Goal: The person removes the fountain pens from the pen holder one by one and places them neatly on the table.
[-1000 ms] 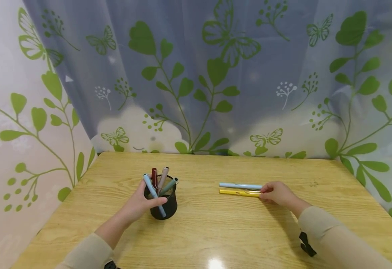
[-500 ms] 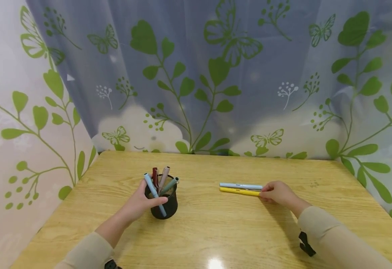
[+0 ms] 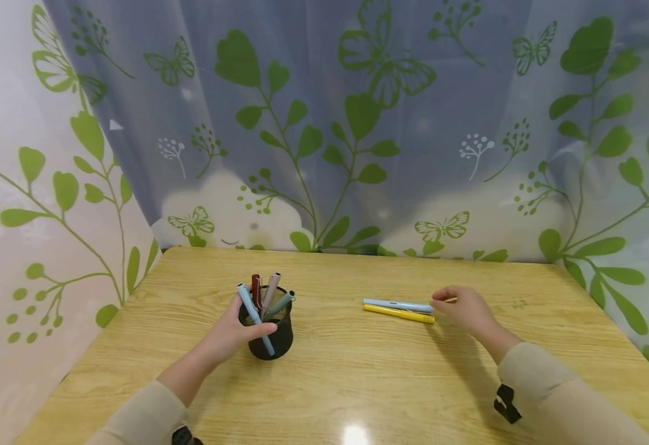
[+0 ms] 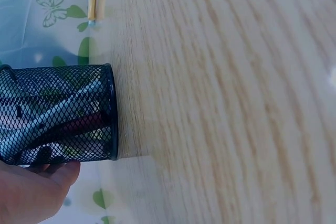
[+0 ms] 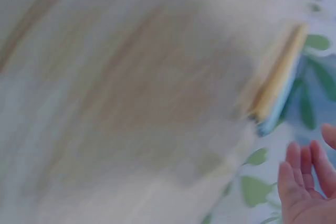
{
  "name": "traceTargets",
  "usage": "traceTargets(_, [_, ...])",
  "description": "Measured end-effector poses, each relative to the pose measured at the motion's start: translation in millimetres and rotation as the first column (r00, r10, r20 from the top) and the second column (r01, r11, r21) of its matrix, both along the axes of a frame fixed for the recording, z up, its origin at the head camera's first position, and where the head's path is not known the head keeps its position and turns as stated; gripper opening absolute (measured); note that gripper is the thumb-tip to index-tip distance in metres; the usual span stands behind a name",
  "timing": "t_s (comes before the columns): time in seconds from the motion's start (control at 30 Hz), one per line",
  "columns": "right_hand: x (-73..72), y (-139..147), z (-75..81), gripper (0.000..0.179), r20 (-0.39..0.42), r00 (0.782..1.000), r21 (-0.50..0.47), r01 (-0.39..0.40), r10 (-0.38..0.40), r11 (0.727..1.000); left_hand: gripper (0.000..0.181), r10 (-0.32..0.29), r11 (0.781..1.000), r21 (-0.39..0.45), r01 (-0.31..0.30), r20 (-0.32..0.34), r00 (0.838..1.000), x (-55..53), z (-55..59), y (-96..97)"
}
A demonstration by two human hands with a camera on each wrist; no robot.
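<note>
My left hand [image 3: 230,337] grips a black mesh pen holder [image 3: 282,340] on the left part of the table, thumb across its front. Light blue [image 3: 248,301], dark red [image 3: 256,287], pinkish-grey [image 3: 272,288] and green pens [image 3: 281,303] lean in it. In the left wrist view the mesh holder [image 4: 63,114] shows from the side with fingertips against it. To the right, a light blue pen [image 3: 394,305] and a yellow pen [image 3: 398,314] lie side by side. My right hand [image 3: 469,311] hovers at their right end, fingers loosely bent; the right wrist view shows the hand [image 5: 310,187] apart from both pens.
The wooden table [image 3: 324,383] ends at the back against a patterned curtain [image 3: 324,154] with green leaves and butterflies. A similar leaf-print wall [image 3: 52,247] borders the left side. Light glares off the front of the table.
My right hand has let go of the yellow pen and lifted slightly up and back from it. The yellow pen has come closer alongside the light blue one. My left hand stays on the holder.
</note>
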State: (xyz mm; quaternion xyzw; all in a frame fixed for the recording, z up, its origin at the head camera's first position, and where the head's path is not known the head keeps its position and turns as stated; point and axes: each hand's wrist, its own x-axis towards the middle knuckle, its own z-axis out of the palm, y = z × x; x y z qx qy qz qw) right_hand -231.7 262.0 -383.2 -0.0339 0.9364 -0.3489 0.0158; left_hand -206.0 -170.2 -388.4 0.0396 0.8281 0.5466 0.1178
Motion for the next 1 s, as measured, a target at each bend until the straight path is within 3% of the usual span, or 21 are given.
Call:
traceTargets(0.23, [0.2,-28,12.1,0.037,-0.111,0.993,-0.127,-0.056,0.042,0.99,0.107,0.006,0.999,-0.035,-0.006,0.004,1.0,0.9,-0.8,-0.9])
traceTargets(0.53, [7.9,-55,11.3,0.037,-0.083,0.994,-0.302,-0.092,0.07,0.949,0.106,0.008,1.0,0.002,-0.008,-0.001,1.0,-1.1,-4.4,1.4])
traceTargets(1.0, [10.6,-95,7.6,0.036,-0.108,0.992,-0.478,-0.109,0.064,0.872,0.108,0.011,0.999,-0.043,-0.011,-0.004,1.0,-0.9,-2.2,0.6])
